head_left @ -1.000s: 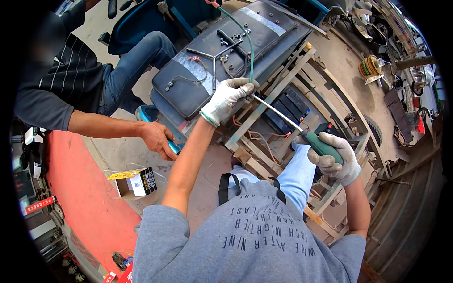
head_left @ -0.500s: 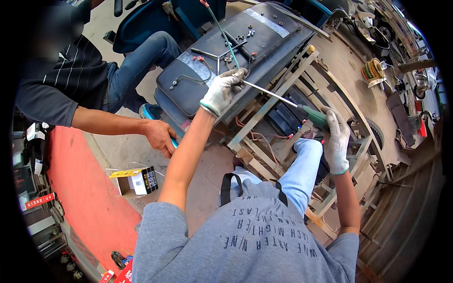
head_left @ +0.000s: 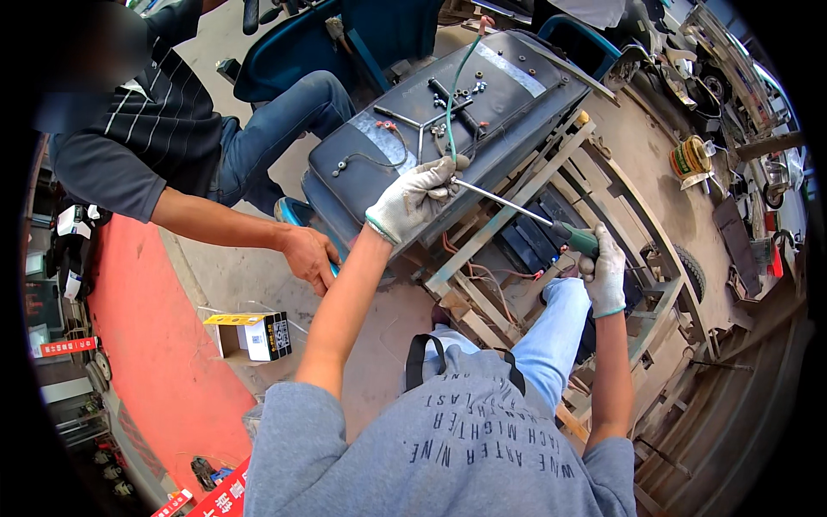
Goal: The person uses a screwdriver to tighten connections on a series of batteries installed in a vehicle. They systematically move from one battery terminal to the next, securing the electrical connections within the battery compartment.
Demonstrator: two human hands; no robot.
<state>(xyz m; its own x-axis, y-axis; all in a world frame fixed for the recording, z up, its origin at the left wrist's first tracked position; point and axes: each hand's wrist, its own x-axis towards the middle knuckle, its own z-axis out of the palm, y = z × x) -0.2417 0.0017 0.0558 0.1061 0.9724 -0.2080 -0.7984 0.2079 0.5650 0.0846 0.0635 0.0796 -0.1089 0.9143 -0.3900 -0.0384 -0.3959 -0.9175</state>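
From my remote seat I read the screwdriver shaft (head_left: pixel 508 204) as smooth, bright metal and its green handle (head_left: pixel 581 239) as plastic. The gloves (head_left: pixel 412 202) look like matt cloth (smudged, I notice), the black cushion (head_left: pixel 510 110) like smooth vinyl, the carton (head_left: pixel 257 339) like cardboard.

L hand (head_left: pixel 416 200) fwd, R hand (head_left: pixel 608 270) nearer, both curled
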